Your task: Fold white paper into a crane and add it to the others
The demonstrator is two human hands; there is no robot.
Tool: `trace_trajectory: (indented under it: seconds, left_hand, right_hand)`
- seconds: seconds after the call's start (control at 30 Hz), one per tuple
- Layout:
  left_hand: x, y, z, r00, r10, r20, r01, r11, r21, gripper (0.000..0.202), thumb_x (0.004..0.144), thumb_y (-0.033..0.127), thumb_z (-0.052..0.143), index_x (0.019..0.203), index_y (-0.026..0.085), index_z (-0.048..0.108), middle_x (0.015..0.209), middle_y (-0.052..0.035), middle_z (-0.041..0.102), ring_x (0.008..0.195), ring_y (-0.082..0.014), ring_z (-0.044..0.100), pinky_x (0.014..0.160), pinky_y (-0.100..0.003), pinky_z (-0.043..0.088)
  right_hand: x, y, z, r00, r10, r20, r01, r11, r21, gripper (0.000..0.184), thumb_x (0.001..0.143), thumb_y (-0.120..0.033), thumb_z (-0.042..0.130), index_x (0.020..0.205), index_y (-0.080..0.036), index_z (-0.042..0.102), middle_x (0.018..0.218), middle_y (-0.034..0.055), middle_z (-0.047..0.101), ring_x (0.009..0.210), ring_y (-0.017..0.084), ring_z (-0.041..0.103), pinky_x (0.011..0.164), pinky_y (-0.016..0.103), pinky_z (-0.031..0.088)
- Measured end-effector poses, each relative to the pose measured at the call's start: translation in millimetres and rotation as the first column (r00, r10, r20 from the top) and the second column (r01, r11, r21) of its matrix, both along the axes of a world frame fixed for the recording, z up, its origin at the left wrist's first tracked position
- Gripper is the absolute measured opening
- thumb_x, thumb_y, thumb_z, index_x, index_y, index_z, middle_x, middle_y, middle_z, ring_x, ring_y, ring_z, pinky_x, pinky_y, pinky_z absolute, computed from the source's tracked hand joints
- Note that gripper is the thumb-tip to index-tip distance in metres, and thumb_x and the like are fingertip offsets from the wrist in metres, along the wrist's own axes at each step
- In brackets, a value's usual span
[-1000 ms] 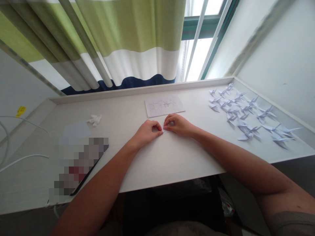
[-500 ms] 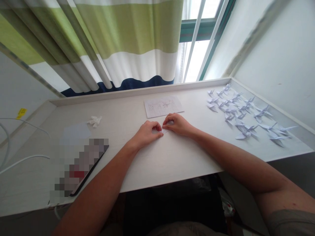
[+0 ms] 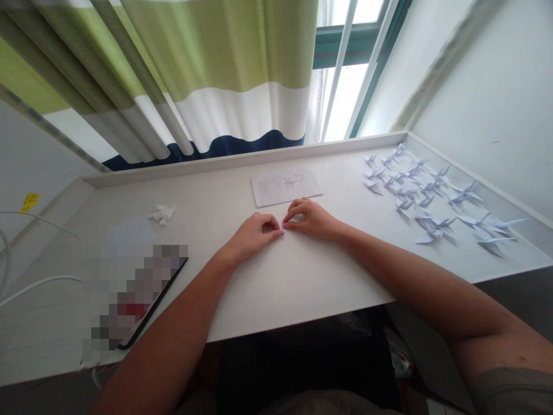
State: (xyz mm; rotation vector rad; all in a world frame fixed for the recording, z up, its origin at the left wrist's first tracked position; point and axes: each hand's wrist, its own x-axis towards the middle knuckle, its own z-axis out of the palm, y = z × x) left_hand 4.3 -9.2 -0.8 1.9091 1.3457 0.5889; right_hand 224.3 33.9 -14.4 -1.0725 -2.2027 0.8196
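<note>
- Clock face centred on the fingertips, 12 away from the person.
- Small white piece of thin paper (image 3: 283, 236): dead centre, at the white wood-grain desk (image 3: 328, 276), between the two hands. Only a pale, narrow sliver shows, at the 6 o'clock side of the fingertips; the rest is covered. Too small to read its folds or full outline.
- Left hand (image 3: 259, 231): forearm in from 7 to 8 o'clock, wrist low near the desk. Thumb and forefinger brought together on the paper, a rounded gap behind the pinch; other fingers curled in.
- Right hand (image 3: 311, 219): forearm in from 4 o'clock. Thumb and index tips closed in a fine pinch at the paper, just beside the left fingertips; gap behind them, remaining fingers bent. Contact partly hidden.
- 12 o'clock, just beyond the right hand: flat white sheet printed with a grid (image 3: 286, 187).
- 2 to 3 o'clock: loose flock of white folded-paper birds (image 3: 435, 233), sharp wings and points, some close enough to overlap in view.
- 9 o'clock, well apart: crumpled white tissue (image 3: 163, 215) near a plain pale paper sheet (image 3: 132, 231).
- 8 o'clock: flat dark-edged device (image 3: 147, 300), face blurred into blocks, beside the left forearm.
</note>
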Motion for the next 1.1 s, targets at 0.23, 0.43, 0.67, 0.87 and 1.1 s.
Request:
trace_trajectory:
  seconds: [0.23,0.43,0.67,0.87,1.1]
  left_hand:
    - [3,-3,-0.1,0.999,0.037,-0.035,-0.036,0.999,0.035,0.022,0.075,0.038,0.081,0.084,0.023,0.068,0.096,-0.0047,0.068,0.098,-0.0257,0.063,0.091,-0.039,0.052]
    - [1,-2,1.6,1.0,0.023,-0.019,-0.022,0.999,0.029,0.022,0.078,0.039,0.08,0.082,0.023,0.065,0.091,-0.0032,0.069,0.092,-0.0241,0.063,0.086,-0.037,0.05]
    - [-2,2,-4.3,1.0,0.014,0.023,-0.014,1.0,0.018,0.019,0.086,0.039,0.072,0.083,0.021,0.068,0.089,-0.0032,0.07,0.087,-0.0215,0.062,0.084,-0.036,0.05]
    - [7,-3,-5.3,0.994,0.106,-0.029,-0.104,0.993,0.06,0.019,0.086,0.039,0.073,0.08,0.021,0.067,0.09,-0.0043,0.069,0.091,-0.0227,0.063,0.085,-0.036,0.05]
    - [10,-2,-6.1,0.989,0.142,-0.045,-0.138,0.987,0.077,0.02,0.083,0.039,0.077,0.079,0.021,0.067,0.09,-0.0039,0.068,0.09,-0.023,0.063,0.083,-0.036,0.049]
  right_hand:
    - [1,-3,-1.1,0.999,0.002,0.033,-0.004,0.999,0.046,0.004,0.085,-0.026,0.083,0.086,-0.026,0.087,0.098,0.0062,0.074,0.099,0.025,0.067,0.091,0.039,0.051]
    - [2,-14,-0.7,0.992,-0.032,0.122,0.02,0.995,0.097,0.013,0.09,-0.032,0.081,0.099,-0.026,0.088,0.114,0.0089,0.076,0.107,0.028,0.068,0.094,0.043,0.053]
    - [-2,-19,-0.4,0.987,-0.074,0.14,0.059,0.993,0.107,0.012,0.092,-0.032,0.079,0.097,-0.026,0.088,0.111,0.0089,0.077,0.109,0.029,0.068,0.096,0.045,0.052]
    - [-5,-17,-2.9,0.988,-0.092,0.121,0.077,0.989,0.126,0.012,0.093,-0.029,0.078,0.088,-0.026,0.088,0.107,0.0083,0.077,0.105,0.028,0.066,0.094,0.043,0.051]
    - [-9,-21,-1.0,0.979,-0.143,0.142,0.124,0.984,0.13,0.014,0.095,-0.024,0.076,0.085,-0.024,0.087,0.105,0.0081,0.077,0.105,0.027,0.066,0.091,0.041,0.05]
